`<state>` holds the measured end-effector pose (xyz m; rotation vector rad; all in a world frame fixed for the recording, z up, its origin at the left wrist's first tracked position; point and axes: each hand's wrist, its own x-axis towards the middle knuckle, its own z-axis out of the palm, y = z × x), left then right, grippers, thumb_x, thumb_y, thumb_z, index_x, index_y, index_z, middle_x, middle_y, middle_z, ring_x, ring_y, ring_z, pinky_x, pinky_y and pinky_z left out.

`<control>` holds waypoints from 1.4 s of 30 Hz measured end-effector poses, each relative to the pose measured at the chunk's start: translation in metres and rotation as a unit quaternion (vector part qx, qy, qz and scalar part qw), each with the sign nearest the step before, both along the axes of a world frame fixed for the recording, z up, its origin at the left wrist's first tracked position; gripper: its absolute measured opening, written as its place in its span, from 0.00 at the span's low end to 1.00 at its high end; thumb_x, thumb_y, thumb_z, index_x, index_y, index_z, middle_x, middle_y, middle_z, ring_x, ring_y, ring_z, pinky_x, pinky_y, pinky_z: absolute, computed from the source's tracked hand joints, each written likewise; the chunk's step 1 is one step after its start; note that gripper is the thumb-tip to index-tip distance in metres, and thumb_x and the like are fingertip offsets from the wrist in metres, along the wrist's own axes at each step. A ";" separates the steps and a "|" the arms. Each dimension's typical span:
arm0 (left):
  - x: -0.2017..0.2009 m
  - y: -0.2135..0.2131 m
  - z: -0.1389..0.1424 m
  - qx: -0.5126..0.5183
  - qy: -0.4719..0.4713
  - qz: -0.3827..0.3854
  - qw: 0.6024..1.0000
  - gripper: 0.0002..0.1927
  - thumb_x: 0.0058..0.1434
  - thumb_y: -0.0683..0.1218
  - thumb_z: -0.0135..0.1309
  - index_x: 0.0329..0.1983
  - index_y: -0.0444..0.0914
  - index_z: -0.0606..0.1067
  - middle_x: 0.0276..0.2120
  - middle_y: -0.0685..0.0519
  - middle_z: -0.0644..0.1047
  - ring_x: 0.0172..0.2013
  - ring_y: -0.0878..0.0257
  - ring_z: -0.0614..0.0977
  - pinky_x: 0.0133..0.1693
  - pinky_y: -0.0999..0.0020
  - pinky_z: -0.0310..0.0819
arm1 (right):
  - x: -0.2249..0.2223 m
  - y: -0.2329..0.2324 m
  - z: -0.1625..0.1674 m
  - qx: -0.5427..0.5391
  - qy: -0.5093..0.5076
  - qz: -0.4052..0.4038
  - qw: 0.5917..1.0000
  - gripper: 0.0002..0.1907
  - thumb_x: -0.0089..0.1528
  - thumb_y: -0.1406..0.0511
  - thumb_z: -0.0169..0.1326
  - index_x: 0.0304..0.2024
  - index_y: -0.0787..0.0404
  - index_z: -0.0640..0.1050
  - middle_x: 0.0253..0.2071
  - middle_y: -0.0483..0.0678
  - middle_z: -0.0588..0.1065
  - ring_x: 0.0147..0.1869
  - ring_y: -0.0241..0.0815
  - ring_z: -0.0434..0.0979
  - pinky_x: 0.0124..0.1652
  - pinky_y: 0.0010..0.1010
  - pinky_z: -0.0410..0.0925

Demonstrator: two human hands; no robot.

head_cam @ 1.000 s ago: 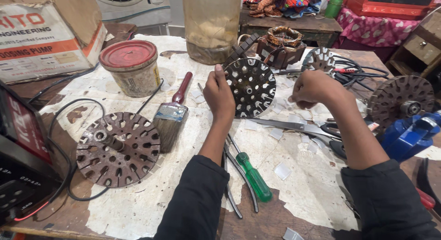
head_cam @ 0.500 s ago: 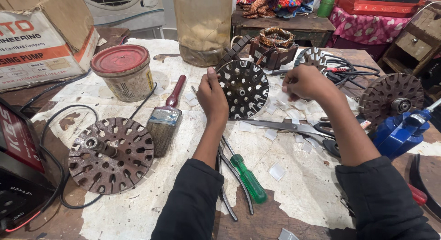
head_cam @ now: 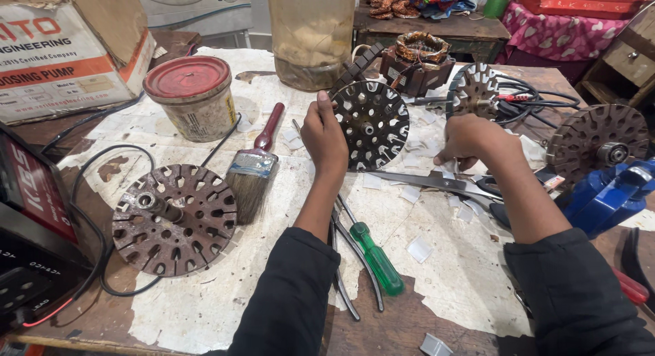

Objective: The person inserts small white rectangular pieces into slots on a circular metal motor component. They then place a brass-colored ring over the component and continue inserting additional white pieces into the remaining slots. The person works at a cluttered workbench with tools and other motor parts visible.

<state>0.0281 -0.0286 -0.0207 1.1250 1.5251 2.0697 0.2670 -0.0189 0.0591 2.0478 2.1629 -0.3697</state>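
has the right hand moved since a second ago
Yes. The right hand has drawn a little closer to the slotted metal disc that the left hand holds upright, judged against the scissors on the table.

Dark slotted motor stator disc point(head_cam: 374, 124) stands up on edge, tilted, face toward the camera, its lower rim near the worktop point(head_cam: 205, 308). Round, ringed with cut slots, small hub at centre, metal slightly shiny.

Papered workbench point(head_cam: 225, 308), paintbrush point(head_cam: 249, 172), screwdriver point(head_cam: 376, 259), scissors point(head_cam: 437, 182)
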 end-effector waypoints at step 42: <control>0.001 -0.002 0.003 -0.003 -0.003 -0.009 1.000 0.33 0.72 0.64 0.37 0.35 0.33 0.79 0.22 0.49 0.78 0.26 0.59 0.78 0.33 0.61 0.70 | -0.001 0.011 -0.004 0.003 0.131 0.041 0.991 0.15 0.61 0.75 0.53 0.49 0.65 0.82 0.38 0.56 0.84 0.38 0.45 0.88 0.40 0.33 0.81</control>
